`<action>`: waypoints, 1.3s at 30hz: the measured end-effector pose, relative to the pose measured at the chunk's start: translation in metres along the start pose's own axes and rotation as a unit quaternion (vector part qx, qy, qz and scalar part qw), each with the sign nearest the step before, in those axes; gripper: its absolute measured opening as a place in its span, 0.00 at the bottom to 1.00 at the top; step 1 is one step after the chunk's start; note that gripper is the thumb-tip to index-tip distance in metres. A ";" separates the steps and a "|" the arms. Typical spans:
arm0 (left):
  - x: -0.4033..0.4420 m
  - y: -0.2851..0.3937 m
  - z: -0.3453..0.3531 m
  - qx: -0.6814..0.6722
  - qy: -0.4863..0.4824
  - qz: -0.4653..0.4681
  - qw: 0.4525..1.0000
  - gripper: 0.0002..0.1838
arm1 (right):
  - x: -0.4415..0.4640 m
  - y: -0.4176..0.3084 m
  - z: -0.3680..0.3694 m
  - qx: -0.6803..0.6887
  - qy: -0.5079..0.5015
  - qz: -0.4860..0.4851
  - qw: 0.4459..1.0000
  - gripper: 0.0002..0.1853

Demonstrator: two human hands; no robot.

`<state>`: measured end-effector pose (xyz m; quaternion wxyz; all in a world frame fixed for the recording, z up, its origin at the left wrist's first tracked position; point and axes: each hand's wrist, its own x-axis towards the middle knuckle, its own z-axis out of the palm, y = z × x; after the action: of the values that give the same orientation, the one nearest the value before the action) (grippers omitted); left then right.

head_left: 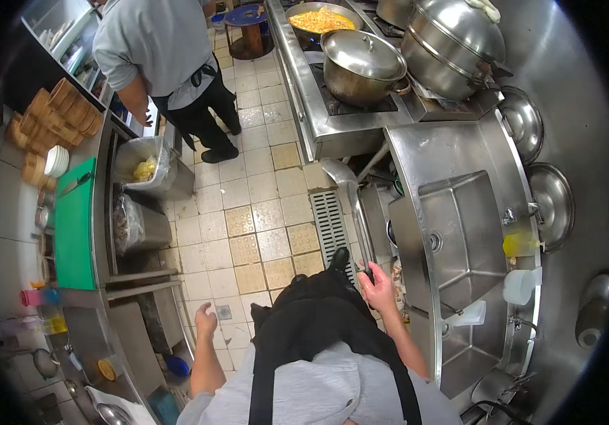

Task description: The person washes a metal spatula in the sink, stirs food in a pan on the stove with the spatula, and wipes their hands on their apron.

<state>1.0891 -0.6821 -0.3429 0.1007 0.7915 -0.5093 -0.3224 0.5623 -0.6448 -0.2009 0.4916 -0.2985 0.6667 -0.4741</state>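
Note:
My right hand [381, 287] is closed around the black end of a long-handled metal ladle [353, 198]. The broad head of the ladle points away from me, over the floor between the stove and the sink. My left hand [206, 320] hangs low at my left side, above the tiles, with its fingers loosely apart and nothing in it. The steel sink [460, 205] stands to the right of the ladle. Under the ladle's handle runs a slotted floor drain [328, 219].
A person [159, 57] stands ahead on the left, beside two lined bins [166, 177]. A green cutting board [74, 234] with a knife [75, 183] lies on the left counter. On the stove stand a lidded pot [363, 67], a steamer [453, 49] and a pan of orange-yellow food [323, 20].

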 end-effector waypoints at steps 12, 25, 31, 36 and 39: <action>-0.005 0.020 -0.003 -0.096 0.034 -0.175 0.979 0.14 | 0.156 -0.035 0.010 0.014 -0.113 -0.005 0.993 0.23; -0.016 0.171 0.032 -0.080 -0.094 -0.298 0.946 0.39 | 0.321 -0.073 0.004 -0.050 -0.233 -0.013 0.971 0.21; 0.035 0.129 0.046 -0.174 -0.145 -0.355 0.907 0.42 | 0.362 -0.084 0.044 -0.101 -0.217 -0.046 0.970 0.23; 0.130 0.062 0.059 -0.154 -0.151 -0.254 0.943 0.39 | 0.384 -0.105 0.094 -0.145 -0.170 -0.035 0.974 0.27; 0.207 0.071 0.025 -0.179 -0.151 -0.285 0.929 0.37 | 0.399 -0.112 0.135 -0.104 -0.117 -0.051 0.986 0.21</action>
<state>1.0774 -0.8912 -0.4120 0.0663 0.8140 -0.2049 -0.5395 0.5461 -1.0767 -0.2543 0.5075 -0.4347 0.6343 -0.3887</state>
